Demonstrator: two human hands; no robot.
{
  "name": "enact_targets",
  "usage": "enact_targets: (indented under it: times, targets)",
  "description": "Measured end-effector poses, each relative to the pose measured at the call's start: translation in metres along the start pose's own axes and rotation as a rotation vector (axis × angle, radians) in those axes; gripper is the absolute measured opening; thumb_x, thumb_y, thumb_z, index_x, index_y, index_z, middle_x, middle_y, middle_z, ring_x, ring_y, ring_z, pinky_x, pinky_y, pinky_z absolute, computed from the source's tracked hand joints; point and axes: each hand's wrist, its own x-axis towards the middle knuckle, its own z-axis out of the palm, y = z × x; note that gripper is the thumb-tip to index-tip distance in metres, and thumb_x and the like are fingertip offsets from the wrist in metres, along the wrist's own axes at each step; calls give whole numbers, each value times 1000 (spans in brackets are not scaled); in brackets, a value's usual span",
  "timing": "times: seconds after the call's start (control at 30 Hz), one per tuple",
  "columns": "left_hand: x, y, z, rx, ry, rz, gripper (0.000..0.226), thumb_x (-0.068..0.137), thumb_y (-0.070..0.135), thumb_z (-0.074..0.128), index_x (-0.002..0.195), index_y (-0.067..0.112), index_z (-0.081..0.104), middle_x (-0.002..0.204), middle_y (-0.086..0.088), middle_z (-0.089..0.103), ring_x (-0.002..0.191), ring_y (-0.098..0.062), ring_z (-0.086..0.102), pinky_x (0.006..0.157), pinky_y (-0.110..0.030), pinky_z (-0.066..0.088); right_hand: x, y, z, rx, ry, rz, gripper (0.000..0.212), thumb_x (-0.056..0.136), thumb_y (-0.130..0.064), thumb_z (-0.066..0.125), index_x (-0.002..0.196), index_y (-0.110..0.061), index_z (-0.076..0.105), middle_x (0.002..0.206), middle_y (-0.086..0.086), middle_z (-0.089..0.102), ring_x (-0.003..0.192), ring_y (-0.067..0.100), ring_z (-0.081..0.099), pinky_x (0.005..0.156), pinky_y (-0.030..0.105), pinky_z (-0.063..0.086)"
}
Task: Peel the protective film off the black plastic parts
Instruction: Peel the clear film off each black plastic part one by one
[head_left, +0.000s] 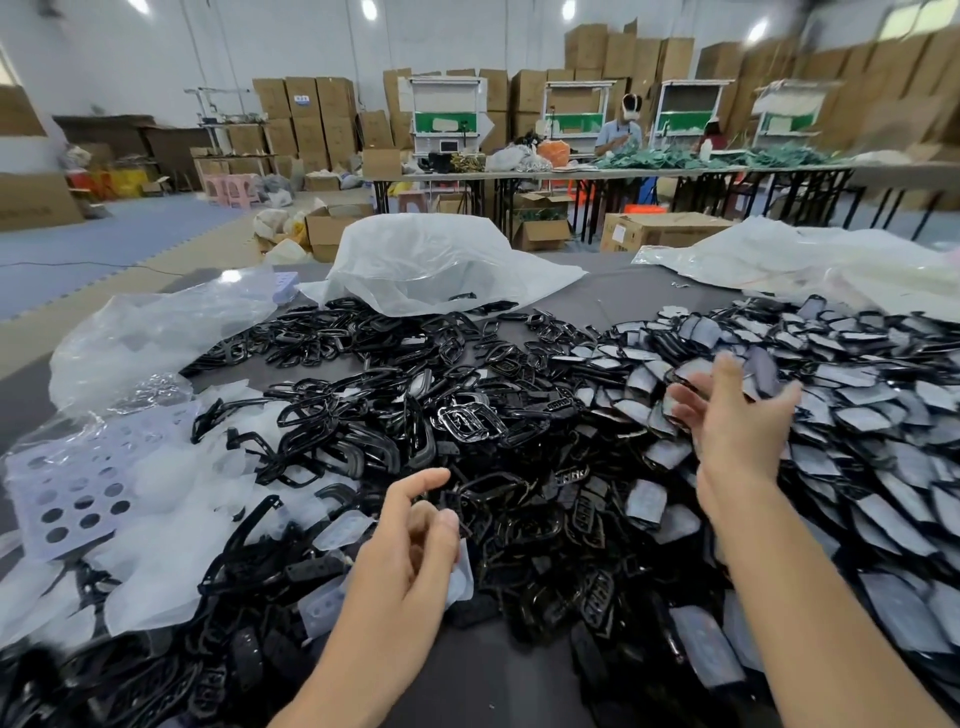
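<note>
The right hand (737, 415) is open, fingers spread and blurred, raised over the heap of film-covered black parts (857, 415) on the right side of the table (623, 291). The left hand (410, 540) is loosely curled near the near edge. A scrap of clear film (461, 577) lies against its palm; I cannot tell whether it is held. Bare black frames (363, 415) pile mid-table, with peeled film (156, 561) toward the left edge.

Glossy black plastic parts (363, 431) left; matt grey film-covered parts (857, 415) right; translucent crinkled plastic bag (436, 260) far; matt grey tabletop (623, 291).
</note>
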Motion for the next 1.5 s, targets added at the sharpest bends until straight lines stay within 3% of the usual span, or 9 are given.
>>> enact_targets:
  times: [0.07, 0.2, 0.33, 0.43, 0.53, 0.9, 1.13, 1.3, 1.5]
  targets:
    - [0, -2, -1, 106, -6, 20, 30, 93, 53, 39, 123, 55, 39, 77, -1, 56, 60, -19, 51, 61, -40, 45, -7, 3, 4, -28, 31, 6, 84, 100, -23, 54, 159, -20, -5, 91, 4, 69, 54, 7, 67, 52, 20, 52]
    - [1, -11, -5, 356, -34, 20, 28, 98, 44, 38, 126, 48, 38, 92, 18, 56, 77, -3, 54, 67, -19, 41, -56, 29, 19, -162, -183, -66, 67, 100, -15, 50, 156, -31, 19, 95, 0, 74, 61, 11, 70, 51, 18, 52]
    - [10, -13, -17, 763, 132, 135, 27, 95, 26, 53, 122, 26, 55, 109, 13, 59, 103, -12, 54, 92, -29, 43, -108, 61, 36, -567, -579, -238, 51, 102, -25, 50, 149, -39, 35, 109, -19, 68, 94, -1, 65, 77, 16, 52]
    - [21, -23, -31, 959, 174, -41, 40, 93, 29, 60, 130, 16, 59, 131, -7, 57, 120, -29, 53, 101, -43, 43, -120, 81, 35, -1039, -800, -483, 49, 103, -34, 45, 151, -35, 35, 145, -15, 47, 132, 2, 40, 111, 19, 29]
    - [30, -32, -45, 1047, 173, -145, 52, 92, 39, 60, 139, 19, 52, 146, -12, 46, 134, -32, 43, 108, -45, 37, -119, 90, 31, -1278, -882, -562, 43, 105, -41, 34, 148, -35, 41, 153, -13, 38, 144, 7, 26, 117, 26, 16]
    - [66, -51, -70, 1221, 33, -343, 76, 88, 73, 34, 151, 30, 32, 145, -8, 49, 136, -29, 39, 107, -44, 33, -118, 91, 27, -1227, -899, -571, 37, 104, -40, 37, 139, -38, 50, 141, -19, 46, 135, 6, 34, 109, 24, 24]
    - [54, -44, -63, 1173, 66, -110, 35, 87, 42, 66, 114, 19, 66, 117, -9, 63, 106, -32, 59, 90, -46, 45, -118, 90, 28, -1237, -897, -586, 37, 104, -40, 36, 140, -38, 49, 140, -21, 46, 134, 4, 34, 110, 23, 24]
    - [45, -32, -56, 1028, 131, 39, 15, 87, 30, 68, 98, 21, 64, 89, 5, 63, 83, -20, 59, 63, -31, 47, -119, 88, 27, -1191, -908, -577, 44, 104, -43, 35, 149, -39, 34, 143, -21, 45, 135, 3, 33, 111, 22, 23]
    - [36, -24, -28, 596, -134, 164, 23, 97, 26, 56, 117, 37, 56, 111, 23, 62, 101, 5, 59, 84, -21, 48, -121, 84, 28, -970, -961, -552, 47, 101, -45, 44, 148, -42, 36, 136, -24, 49, 125, -2, 40, 110, 21, 29]
